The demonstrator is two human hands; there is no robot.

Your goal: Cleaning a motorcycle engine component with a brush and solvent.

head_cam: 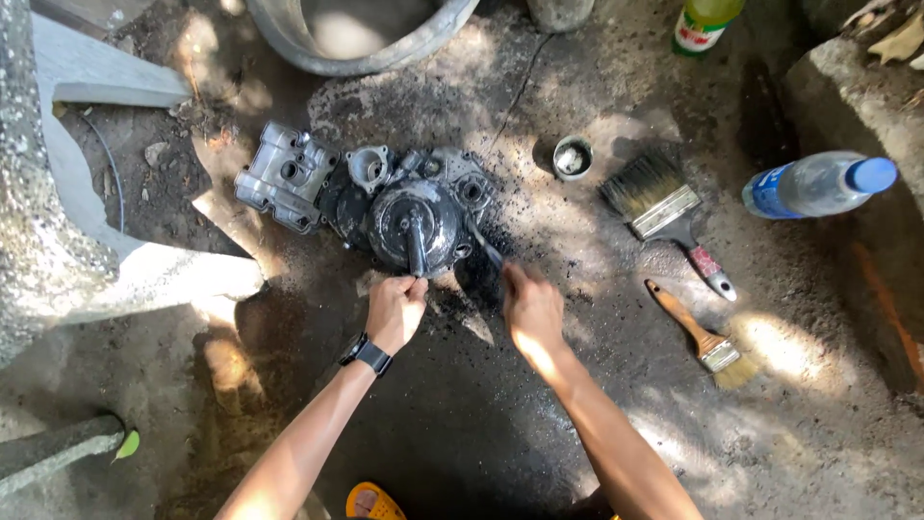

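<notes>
Blackened, oil-stained dirt ground (462,424) is shown under dappled light, with a grey concrete block (58,241) at the left edge. A dark, grimy round metal engine casing (414,217) is laid flat at centre, a pale grey cast cover (286,175) beside it. The casing's stub shaft is gripped by the closed left hand (395,310), apparently for steadying. A thin tool (486,248), its kind unclear, is pinched in the closed right hand (532,308) and pointed at the casing's edge. A wide flat bristle brush (664,207), a clear plastic bottle with blue cap (818,183), a smaller wooden-handled brush (703,337) and a small round tin (573,157) are set within reach.
</notes>
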